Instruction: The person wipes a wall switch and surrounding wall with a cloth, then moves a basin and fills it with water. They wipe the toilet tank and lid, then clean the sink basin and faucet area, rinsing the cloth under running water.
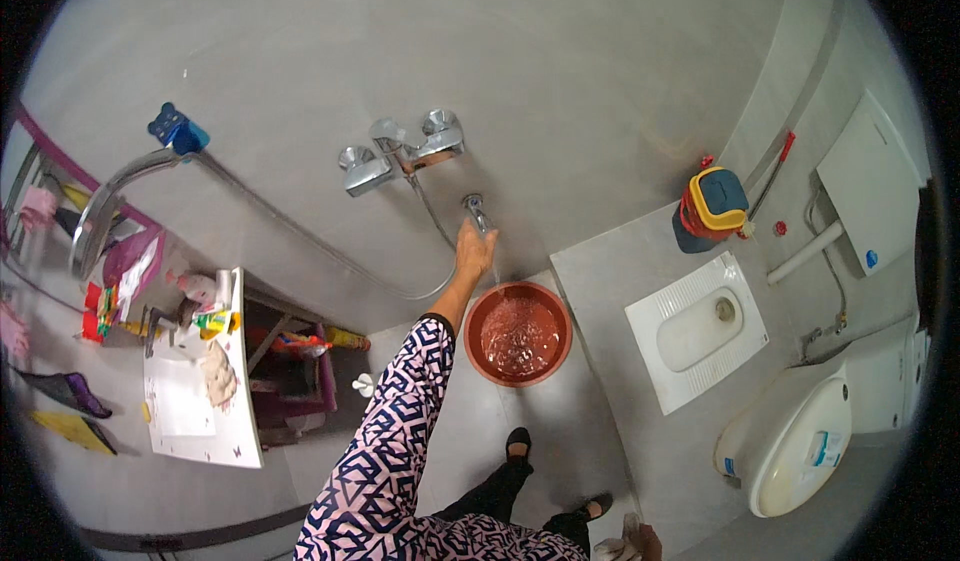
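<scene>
My left hand [474,251] reaches forward to the wall and has its fingers round a small chrome tap [475,206]. A thin stream of water falls from the tap into a reddish-brown plastic tub [473,353] on the floor below. The water inside is rippled and bubbly. Low at the bottom edge, beside my leg, my right hand [650,541] is closed on a crumpled whitish cloth [618,549]; part of that hand is cut off by the frame.
Above the tap is a chrome shower mixer [405,151] with a hose. At left stands a cluttered white washbasin [190,441]. On the right are a squat toilet [690,331], a lidded bin [715,206] and a seated toilet [800,461]. A floor seam runs beside the tub.
</scene>
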The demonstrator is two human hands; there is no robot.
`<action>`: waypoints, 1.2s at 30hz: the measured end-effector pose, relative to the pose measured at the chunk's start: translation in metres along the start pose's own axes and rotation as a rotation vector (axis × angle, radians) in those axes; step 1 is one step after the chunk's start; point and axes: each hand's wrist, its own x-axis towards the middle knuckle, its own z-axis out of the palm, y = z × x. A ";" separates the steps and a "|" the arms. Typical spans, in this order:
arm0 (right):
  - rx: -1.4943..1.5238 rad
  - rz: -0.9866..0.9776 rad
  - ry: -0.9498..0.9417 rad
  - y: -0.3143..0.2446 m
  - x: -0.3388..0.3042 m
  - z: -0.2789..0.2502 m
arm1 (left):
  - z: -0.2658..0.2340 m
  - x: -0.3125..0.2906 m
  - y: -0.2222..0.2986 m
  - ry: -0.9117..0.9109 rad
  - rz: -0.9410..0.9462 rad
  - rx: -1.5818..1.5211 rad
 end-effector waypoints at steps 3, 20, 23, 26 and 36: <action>0.052 0.012 0.010 -0.036 -0.008 -0.004 | 0.006 0.039 -0.009 -0.086 -0.038 -0.013; 0.161 -0.053 0.174 -0.053 0.024 -0.047 | 0.003 -0.019 0.008 -0.050 0.008 -0.240; 0.160 -0.199 0.315 -0.085 0.028 -0.059 | 0.009 -0.111 -0.029 -0.262 -0.184 -0.345; 0.139 -0.554 0.488 -0.099 0.064 -0.058 | 0.035 -0.211 -0.020 -0.595 -0.248 -0.205; -0.287 -1.345 0.705 -0.212 -0.052 -0.054 | 0.030 -0.420 0.103 -0.781 -0.778 -0.825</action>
